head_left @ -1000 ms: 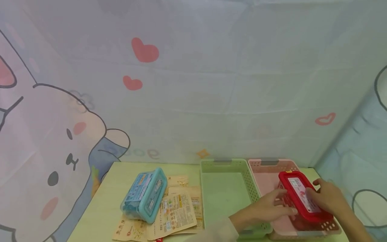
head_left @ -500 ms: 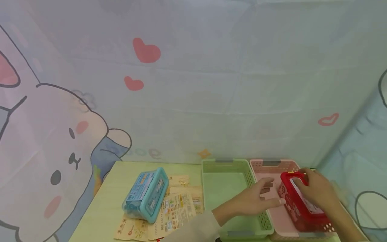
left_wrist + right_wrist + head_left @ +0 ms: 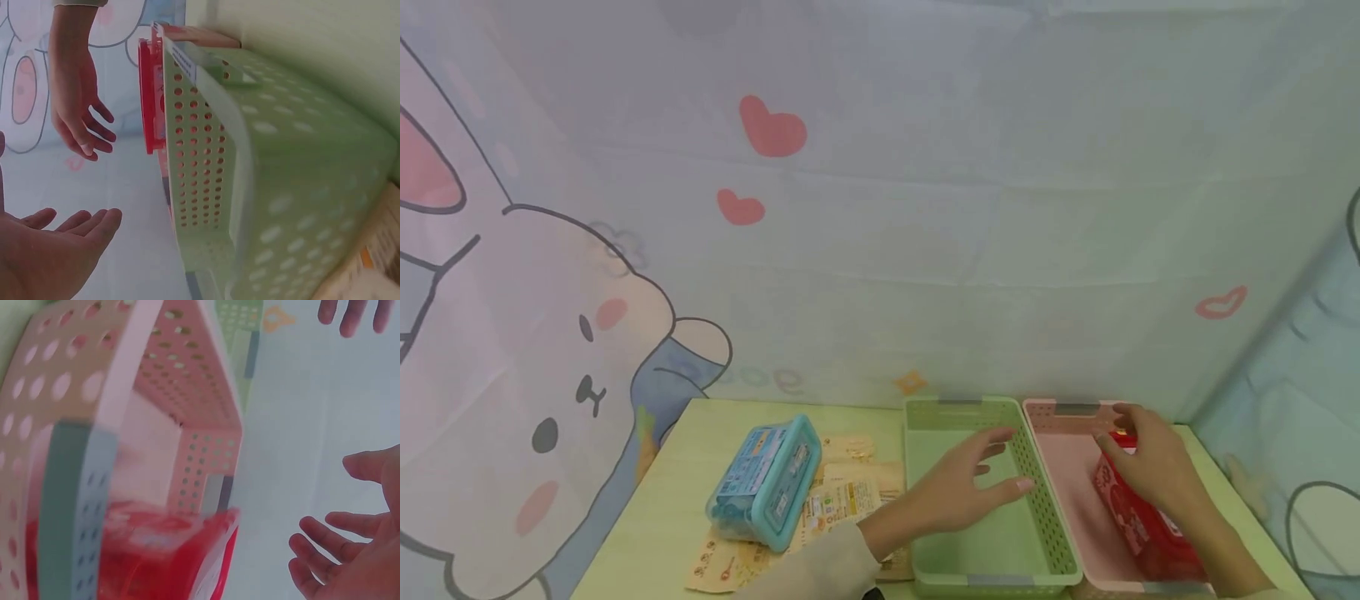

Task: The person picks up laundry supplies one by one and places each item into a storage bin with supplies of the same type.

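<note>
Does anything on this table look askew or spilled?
Yes: the teal-lidded box lies on its side over the packets, its lid facing the green basket, whereas the red box sits lid-up. Nothing looks spilled.

Dim, diffuse light and low contrast throughout. In the head view, the cloth backdrop (image 3: 887, 208) looks lilac beyond the left corner of the table (image 3: 658, 496) and grey-green beyond the right. Soft shadow lies in the pink basket (image 3: 1063, 462), beside the red box (image 3: 1127, 508). The left wrist view blurs the near wall of the green basket (image 3: 312, 175); the right wrist view smears the red box.
</note>
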`<state>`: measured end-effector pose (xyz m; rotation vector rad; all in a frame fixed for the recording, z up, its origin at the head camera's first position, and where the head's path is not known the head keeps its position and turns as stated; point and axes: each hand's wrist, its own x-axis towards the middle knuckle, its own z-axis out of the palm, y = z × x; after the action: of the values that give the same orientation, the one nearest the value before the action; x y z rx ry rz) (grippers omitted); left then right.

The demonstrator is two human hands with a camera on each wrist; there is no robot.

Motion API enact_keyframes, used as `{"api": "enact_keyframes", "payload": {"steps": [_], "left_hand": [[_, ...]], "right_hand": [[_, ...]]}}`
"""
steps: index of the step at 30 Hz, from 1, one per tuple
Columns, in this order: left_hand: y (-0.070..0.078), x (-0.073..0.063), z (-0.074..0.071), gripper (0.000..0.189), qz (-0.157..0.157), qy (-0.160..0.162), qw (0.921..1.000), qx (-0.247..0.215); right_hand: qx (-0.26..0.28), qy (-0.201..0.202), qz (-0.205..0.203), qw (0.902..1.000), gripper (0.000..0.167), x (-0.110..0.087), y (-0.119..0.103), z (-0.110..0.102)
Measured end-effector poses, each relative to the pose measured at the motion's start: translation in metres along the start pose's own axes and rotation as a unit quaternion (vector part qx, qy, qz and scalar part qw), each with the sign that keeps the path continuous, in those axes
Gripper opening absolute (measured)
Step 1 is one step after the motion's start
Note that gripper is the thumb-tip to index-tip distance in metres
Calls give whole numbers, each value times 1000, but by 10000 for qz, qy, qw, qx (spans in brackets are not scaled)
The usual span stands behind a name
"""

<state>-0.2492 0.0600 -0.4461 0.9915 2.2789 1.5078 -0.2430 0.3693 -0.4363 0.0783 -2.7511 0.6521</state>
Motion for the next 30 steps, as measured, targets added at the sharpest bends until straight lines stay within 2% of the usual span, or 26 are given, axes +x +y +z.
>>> {"api": "enact_keyframes", "payload": {"steps": [4, 7, 11, 14, 20, 25, 30], "left_hand": [[-3, -14, -16, 74, -82, 50, 9994, 335], [-5, -27, -28, 74, -238, 117, 9991, 330], [-10, -43, -37, 75, -446, 257, 9981, 335], [-13, -53, -44, 77, -595, 378, 9961, 528], [-19, -67, -65, 79, -738, 635, 9913, 882], [-23, -75, -86, 79, -769, 976, 9850, 1195], [-33, -86, -98, 78, -855, 1104, 9795, 1454]], "right_hand": [[238, 66, -218, 9995, 62, 0, -18, 4], [430, 161, -404, 9981, 64, 0, -30, 8], [648, 191, -630, 9957, 65, 1, -42, 12], [755, 84, -681, 9948, 67, 2, -52, 17], [925, 21, -758, 9928, 71, 5, -72, 28], [1045, -87, -847, 9909, 73, 6, -88, 36], [1097, -119, -1049, 9884, 72, 12, -105, 45]]}}
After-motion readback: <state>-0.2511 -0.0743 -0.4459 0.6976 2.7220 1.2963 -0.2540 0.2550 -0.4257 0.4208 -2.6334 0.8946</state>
